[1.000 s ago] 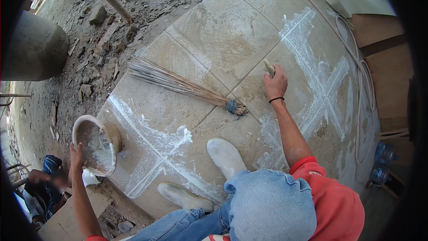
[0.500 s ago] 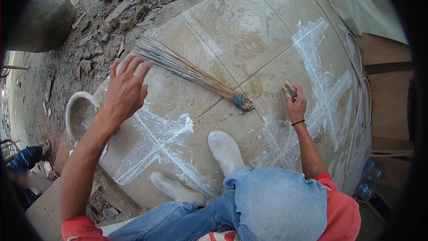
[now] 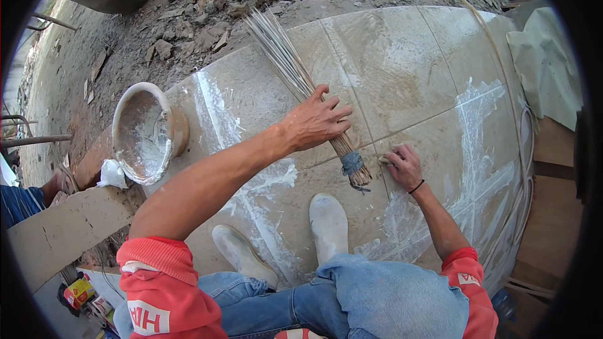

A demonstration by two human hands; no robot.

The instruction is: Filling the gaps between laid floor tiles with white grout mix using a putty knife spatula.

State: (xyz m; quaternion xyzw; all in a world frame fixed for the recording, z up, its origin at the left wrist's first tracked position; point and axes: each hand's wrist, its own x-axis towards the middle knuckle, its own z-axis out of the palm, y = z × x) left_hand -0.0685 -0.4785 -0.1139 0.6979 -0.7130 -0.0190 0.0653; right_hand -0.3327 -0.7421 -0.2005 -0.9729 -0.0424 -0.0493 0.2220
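Observation:
A stick broom (image 3: 290,66) lies slantwise over the tiles, its thin ribs pointing to the far left and its blue-bound end (image 3: 353,163) near the middle. My left hand (image 3: 317,119) is closed around its lower half, from above. Just right of the bound end, my right hand (image 3: 405,166) is low over the tiled floor (image 3: 402,44), pinching a small dull beige piece (image 3: 384,159); the fingers mostly hide it, and its kind is unclear. White paste smears (image 3: 480,144) follow the tile joints on both sides of my boots.
A round basin (image 3: 119,144) with white residue stands at left, beside a crumpled white lump (image 3: 112,174) and a plank (image 3: 69,220). Rubble (image 3: 201,31) borders the tiles at the far side. A hose (image 3: 487,31) and wooden boards (image 3: 553,213) are at right. Another person's leg (image 3: 28,206) shows at far left.
My left hand has come down from the air at left, moved right and taken hold of the broom, which has turned slightly. My right hand has lowered toward the tiles. The view has shifted.

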